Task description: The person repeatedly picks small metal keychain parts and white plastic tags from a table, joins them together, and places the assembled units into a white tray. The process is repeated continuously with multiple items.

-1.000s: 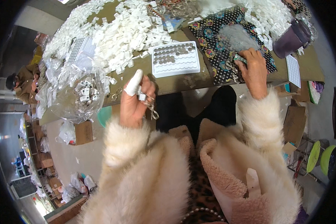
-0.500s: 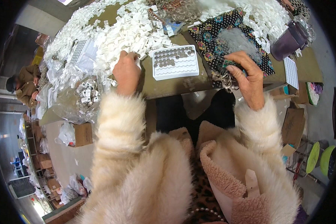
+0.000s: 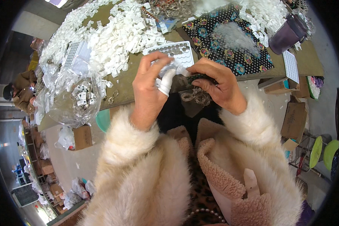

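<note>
Left hand: fingers curled, thumb in a white wrap, gripping a white plastic piece. Motion blur hides the exact contact and whether further pieces lie in the grip. Right hand: thumb and forefinger pinched on a dark green strip, with metal rings hanging below it.

Position: both parts are held raised in front of the near edge of the worktop, about midway along it. The tips of the two hands are near each other; whether the held parts touch cannot be told.

Step in hand, as judged: presenting the strip and the white plastic piece to each other. The next move would call for a steady left grip, aligned facing ends and rings kept clear.

Orientation: the strip's long axis runs roughly left to right, close to parallel with the near edge; its free end points left, toward the left hand. The axis of the white piece is too blurred to read.

Beyond the hands: a white tray bearing round metal discs lies inward of the near edge. To its right is a patterned cloth with clear plastic bits; to its left, a heap of white casings.
</note>
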The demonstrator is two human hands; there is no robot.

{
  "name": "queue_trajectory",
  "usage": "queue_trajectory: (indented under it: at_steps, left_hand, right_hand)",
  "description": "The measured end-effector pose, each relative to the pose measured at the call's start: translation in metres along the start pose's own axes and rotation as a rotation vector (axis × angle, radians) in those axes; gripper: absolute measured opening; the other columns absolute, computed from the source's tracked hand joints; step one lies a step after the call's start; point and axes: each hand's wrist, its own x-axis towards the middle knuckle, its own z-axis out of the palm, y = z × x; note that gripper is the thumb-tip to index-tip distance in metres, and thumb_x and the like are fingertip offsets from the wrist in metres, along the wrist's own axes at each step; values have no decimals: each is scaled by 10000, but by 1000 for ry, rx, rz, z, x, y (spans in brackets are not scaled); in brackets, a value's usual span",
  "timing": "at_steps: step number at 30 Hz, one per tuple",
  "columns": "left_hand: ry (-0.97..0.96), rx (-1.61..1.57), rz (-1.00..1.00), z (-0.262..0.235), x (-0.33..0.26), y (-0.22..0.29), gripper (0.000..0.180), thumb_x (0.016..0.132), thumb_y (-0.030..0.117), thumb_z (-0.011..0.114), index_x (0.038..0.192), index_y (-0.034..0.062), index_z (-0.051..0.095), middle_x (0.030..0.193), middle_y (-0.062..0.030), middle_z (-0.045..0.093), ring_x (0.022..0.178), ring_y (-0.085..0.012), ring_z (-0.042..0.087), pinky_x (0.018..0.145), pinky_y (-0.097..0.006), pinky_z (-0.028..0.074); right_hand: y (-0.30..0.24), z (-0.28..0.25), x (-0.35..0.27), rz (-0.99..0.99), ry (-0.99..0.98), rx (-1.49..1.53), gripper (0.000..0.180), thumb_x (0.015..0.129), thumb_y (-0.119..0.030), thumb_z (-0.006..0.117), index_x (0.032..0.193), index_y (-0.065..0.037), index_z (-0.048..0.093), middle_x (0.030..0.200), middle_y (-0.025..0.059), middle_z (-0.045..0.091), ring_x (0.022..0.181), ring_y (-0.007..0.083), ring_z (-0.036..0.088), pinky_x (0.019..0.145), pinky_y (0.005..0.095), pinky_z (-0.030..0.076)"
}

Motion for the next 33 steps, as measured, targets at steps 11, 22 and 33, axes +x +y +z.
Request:
queue_trajectory:
  at_steps: [11, 22, 33]
  left_hand:
    - [-144, -1022, -841, -5, -18, 4, 234, 975, 171, 685, 1096, -29, 690, 831, -41, 670, 526, -54, 477, 466, -199, 340]
    - [-265, -817, -895, -9, -18, 8, 192, 915, 127, 738, 1044, -14, 720, 795, -28, 669, 555, -33, 507, 480, -178, 346]
    - [-376, -626, -706, -8, -20, 2, 173, 868, 150, 783, 959, 11, 735, 723, 13, 652, 569, -30, 517, 507, -191, 374]
  right_hand:
    - [4, 8, -1, -30, -31, 23, 279, 884, 3, 692, 1160, 5, 651, 1055, 130, 672, 941, 284, 664, 852, 330, 517]
    - [-10, -3, -5, 454, -119, 309, 234, 880, -41, 732, 1084, 33, 644, 961, 105, 701, 894, 137, 661, 794, 287, 526]
    - [-6, 11, -14, 381, -62, 244, 187, 827, -29, 749, 989, -1, 661, 892, 119, 694, 796, 188, 664, 710, 324, 511]
